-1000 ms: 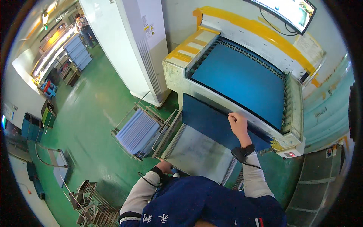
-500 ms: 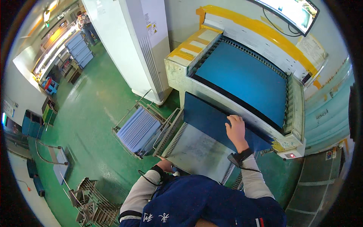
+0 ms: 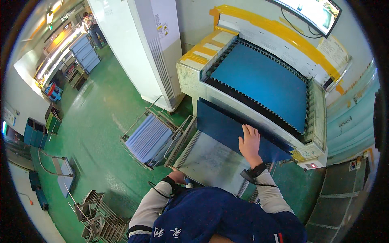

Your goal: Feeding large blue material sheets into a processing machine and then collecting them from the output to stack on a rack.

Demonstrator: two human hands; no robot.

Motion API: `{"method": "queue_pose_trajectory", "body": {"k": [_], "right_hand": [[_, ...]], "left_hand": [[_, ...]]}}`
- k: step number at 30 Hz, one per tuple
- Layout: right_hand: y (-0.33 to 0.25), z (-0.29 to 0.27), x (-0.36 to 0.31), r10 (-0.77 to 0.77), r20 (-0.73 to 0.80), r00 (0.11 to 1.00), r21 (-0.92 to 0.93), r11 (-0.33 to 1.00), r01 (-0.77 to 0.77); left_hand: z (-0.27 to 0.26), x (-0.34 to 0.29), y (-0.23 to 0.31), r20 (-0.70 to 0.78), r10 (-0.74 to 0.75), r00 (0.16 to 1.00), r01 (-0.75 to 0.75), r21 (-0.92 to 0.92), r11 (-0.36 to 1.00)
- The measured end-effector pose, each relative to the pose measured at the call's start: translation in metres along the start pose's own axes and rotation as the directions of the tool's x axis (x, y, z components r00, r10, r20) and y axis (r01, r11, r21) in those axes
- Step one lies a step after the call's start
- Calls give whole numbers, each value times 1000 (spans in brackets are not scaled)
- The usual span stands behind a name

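Note:
My right hand [image 3: 250,142] lies with its fingers stretched out against a dark blue panel [image 3: 222,124]. This panel leans along the front of a machine, above a slotted metal rack [image 3: 214,156]. At the near left corner of the rack is my left hand [image 3: 176,177], its fingers closed round the edge and partly hidden. Inside the machine's top opening lies a bright blue sheet [image 3: 261,77], with a row of small roller wheels showing along its near edge. The machine's housing [image 3: 189,81] is pale and partly covered in yellow tape.
Left of the rack stands a wire cart [image 3: 149,139] holding several light blue panels. A tall white cabinet [image 3: 133,48] rises behind it. Folded metal racks [image 3: 103,218] sit at the lower left. A monitor [image 3: 316,14] hangs above the machine. Far off, a person [image 3: 93,29] stands.
The bright blue sheet has shifted away from the machine's near edge, uncovering the roller wheels there. My right hand has slid slightly left on the dark panel; my left hand stays put.

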State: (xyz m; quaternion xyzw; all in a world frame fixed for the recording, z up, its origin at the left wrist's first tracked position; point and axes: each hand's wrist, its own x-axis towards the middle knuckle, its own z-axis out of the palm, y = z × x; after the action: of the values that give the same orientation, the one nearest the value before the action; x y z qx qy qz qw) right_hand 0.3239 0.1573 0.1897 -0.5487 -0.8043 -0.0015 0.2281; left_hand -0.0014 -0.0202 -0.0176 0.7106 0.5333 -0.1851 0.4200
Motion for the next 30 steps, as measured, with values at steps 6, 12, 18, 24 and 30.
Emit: {"method": "queue_pose_trajectory", "body": {"k": [6,12,18,24,30], "right_hand": [[-3,-1,-6,22,-5,1000,1,1000,-22],[-7,-1,-11,10,-11,1000,5,1000,-10],[-5,-4,-9,-34,-48,998,56,998,37],[2,5,1,14,-107,994,162,987,4],[11,19,19,-43,-63,997,101,994,49]], "left_hand": [[-12,-9,10,55,-12,998,11,8,1000],[6,-3,-2,-122,55,991,-54,14,998],[8,1,-5,-80,40,996,-42,-24,999],[-24,-21,26,-46,-91,995,92,5,996],[1,-4,-4,26,-9,1000,13,-159,987]]}}
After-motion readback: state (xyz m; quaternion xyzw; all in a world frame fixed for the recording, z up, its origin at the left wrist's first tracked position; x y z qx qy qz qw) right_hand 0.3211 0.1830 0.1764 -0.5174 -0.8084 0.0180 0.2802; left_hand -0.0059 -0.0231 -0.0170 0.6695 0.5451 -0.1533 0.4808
